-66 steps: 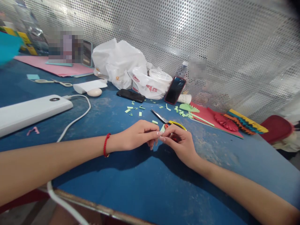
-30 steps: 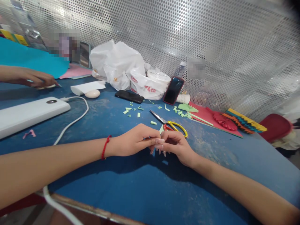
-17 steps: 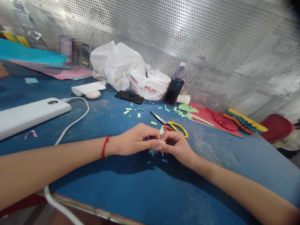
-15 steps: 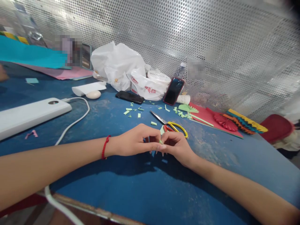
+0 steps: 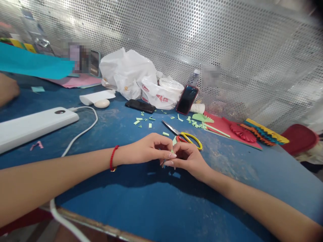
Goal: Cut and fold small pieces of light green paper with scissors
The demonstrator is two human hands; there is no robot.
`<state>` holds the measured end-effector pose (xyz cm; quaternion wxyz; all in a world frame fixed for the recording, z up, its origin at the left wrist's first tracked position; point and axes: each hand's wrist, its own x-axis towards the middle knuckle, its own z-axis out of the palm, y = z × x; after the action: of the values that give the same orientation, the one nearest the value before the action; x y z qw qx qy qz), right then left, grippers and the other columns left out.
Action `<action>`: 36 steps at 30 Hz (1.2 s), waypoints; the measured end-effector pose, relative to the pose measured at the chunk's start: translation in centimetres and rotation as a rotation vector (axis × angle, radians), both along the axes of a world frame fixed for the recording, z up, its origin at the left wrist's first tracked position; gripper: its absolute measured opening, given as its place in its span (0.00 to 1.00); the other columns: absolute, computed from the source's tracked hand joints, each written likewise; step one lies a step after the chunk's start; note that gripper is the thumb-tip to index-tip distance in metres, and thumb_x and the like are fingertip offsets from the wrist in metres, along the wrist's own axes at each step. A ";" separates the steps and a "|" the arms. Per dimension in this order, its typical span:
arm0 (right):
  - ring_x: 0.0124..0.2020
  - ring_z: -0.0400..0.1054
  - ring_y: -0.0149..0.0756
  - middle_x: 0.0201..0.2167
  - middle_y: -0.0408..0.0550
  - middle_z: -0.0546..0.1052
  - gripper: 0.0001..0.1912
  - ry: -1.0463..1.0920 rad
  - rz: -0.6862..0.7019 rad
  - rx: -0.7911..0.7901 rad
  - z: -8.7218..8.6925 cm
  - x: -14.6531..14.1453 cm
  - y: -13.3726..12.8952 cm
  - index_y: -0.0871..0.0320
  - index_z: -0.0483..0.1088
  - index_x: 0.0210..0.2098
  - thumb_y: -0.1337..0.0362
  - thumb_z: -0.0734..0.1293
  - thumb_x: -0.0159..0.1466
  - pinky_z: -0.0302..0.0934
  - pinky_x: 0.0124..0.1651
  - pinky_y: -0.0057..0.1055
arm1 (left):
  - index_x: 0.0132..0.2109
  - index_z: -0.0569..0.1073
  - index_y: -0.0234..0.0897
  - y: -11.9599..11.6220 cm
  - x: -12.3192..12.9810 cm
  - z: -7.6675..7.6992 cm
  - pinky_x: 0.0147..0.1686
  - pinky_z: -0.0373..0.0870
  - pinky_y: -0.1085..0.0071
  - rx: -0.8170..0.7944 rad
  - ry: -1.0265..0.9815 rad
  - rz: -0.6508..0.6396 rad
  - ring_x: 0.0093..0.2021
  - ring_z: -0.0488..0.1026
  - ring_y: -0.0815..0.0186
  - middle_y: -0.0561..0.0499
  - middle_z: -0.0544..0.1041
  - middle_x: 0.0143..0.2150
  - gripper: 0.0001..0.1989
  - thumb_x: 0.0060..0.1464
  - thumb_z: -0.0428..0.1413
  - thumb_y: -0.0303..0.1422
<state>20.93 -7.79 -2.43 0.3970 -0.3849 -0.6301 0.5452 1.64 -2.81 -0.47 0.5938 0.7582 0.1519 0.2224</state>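
My left hand [image 5: 148, 149], with a red string bracelet [image 5: 112, 158] on the wrist, meets my right hand [image 5: 189, 159] at the middle of the blue table. Their long-nailed fingertips pinch a small piece of green paper [image 5: 172, 151], which is mostly hidden by the fingers. Just beyond my right hand lie yellow-handled scissors [image 5: 188, 139], their blades pointing left. Several green paper scraps [image 5: 143, 120] are scattered further back.
A white power bank [image 5: 35, 126] and its cable [image 5: 84, 131] lie left. A black phone [image 5: 140, 106], red-cased phone [image 5: 187, 99] and white plastic bag [image 5: 128, 70] stand behind. Red paper [image 5: 222, 126] holds paper fans. A co-worker's hand [image 5: 7, 89] is at the left edge.
My fingers have shifted around the green paper, which now shows between them. The teal sheet at the left has moved, and the co-worker's hand has returned to the left edge.
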 end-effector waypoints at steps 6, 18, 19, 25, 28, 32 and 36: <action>0.21 0.65 0.25 0.20 0.38 0.72 0.15 0.055 0.027 0.025 0.2 0.0 0.0 0.59 0.68 0.26 0.60 0.77 0.53 0.59 0.25 0.22 | 0.32 0.72 0.31 0.0 0.0 0.1 0.28 0.67 0.80 -0.085 -0.013 -0.013 0.27 0.72 0.73 0.53 0.74 0.26 0.10 0.58 0.58 0.33; 0.20 0.67 0.25 0.21 0.40 0.75 0.12 0.085 0.064 0.023 0.3 0.2 -0.1 0.59 0.71 0.24 0.61 0.77 0.53 0.61 0.24 0.22 | 0.32 0.73 0.31 0.1 -0.2 0.2 0.30 0.72 0.78 -0.200 -0.021 -0.102 0.26 0.73 0.73 0.53 0.75 0.26 0.09 0.57 0.60 0.33; 0.20 0.67 0.26 0.21 0.40 0.75 0.12 0.087 0.074 0.023 0.2 0.2 0.0 0.59 0.72 0.24 0.62 0.78 0.51 0.62 0.24 0.23 | 0.32 0.73 0.31 0.1 -0.2 0.3 0.30 0.72 0.78 -0.216 -0.014 -0.117 0.25 0.72 0.73 0.53 0.76 0.26 0.08 0.57 0.60 0.32; 0.21 0.70 0.28 0.22 0.43 0.78 0.10 0.101 0.116 0.033 0.3 0.4 0.0 0.59 0.76 0.24 0.63 0.79 0.49 0.64 0.25 0.24 | 0.32 0.75 0.31 -0.2 -0.2 0.5 0.30 0.73 0.78 -0.259 0.009 -0.157 0.26 0.73 0.73 0.52 0.77 0.26 0.07 0.57 0.60 0.31; 0.22 0.71 0.28 0.22 0.44 0.79 0.08 0.108 0.143 0.041 0.6 0.3 -0.1 0.59 0.76 0.23 0.64 0.78 0.50 0.65 0.25 0.24 | 0.32 0.75 0.31 -0.5 -0.2 0.7 0.31 0.73 0.79 -0.268 0.010 -0.156 0.27 0.74 0.72 0.51 0.77 0.27 0.07 0.57 0.60 0.30; 0.20 0.69 0.27 0.22 0.44 0.78 0.09 0.099 0.143 0.019 0.7 0.2 -0.3 0.59 0.77 0.23 0.64 0.79 0.49 0.64 0.23 0.23 | 0.31 0.74 0.30 -0.5 -0.3 0.9 0.31 0.73 0.79 -0.258 0.023 -0.154 0.28 0.74 0.72 0.51 0.77 0.28 0.08 0.57 0.59 0.29; 0.19 0.69 0.28 0.22 0.45 0.79 0.09 0.082 0.093 0.017 0.4 0.2 -0.2 0.60 0.77 0.23 0.63 0.78 0.51 0.64 0.22 0.23 | 0.31 0.74 0.31 -0.1 -0.3 0.7 0.30 0.73 0.77 -0.232 0.032 -0.163 0.25 0.74 0.72 0.52 0.76 0.25 0.08 0.58 0.59 0.31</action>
<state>21.08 -8.02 -2.02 0.4000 -0.3293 -0.6353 0.5727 1.33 -2.91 0.22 0.6910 0.6979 0.1238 0.1420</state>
